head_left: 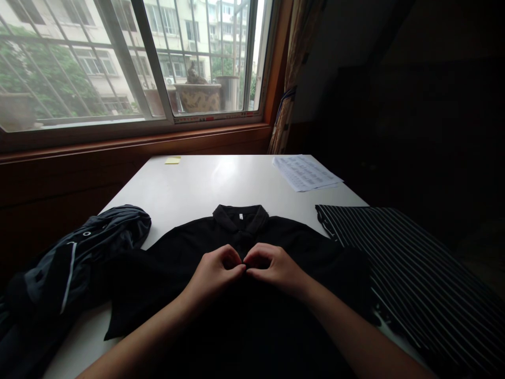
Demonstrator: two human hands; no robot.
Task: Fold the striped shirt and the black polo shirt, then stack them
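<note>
A black polo shirt (300, 247) lies flat on the white table (197, 184), collar toward the window. My left hand (215, 273) and my right hand (272, 268) meet at the shirt's front opening just below the collar. Both hands are closed, fingertips pinching the black fabric at the placket. What exactly sits between the fingertips is too dark to make out.
A dark grey garment (74, 252) is bunched at the table's left edge. A black striped garment (406, 263) lies at the right. Printed papers (305, 172) rest at the far right corner, a yellow sticky note (172, 160) at the far edge. A window runs behind the table.
</note>
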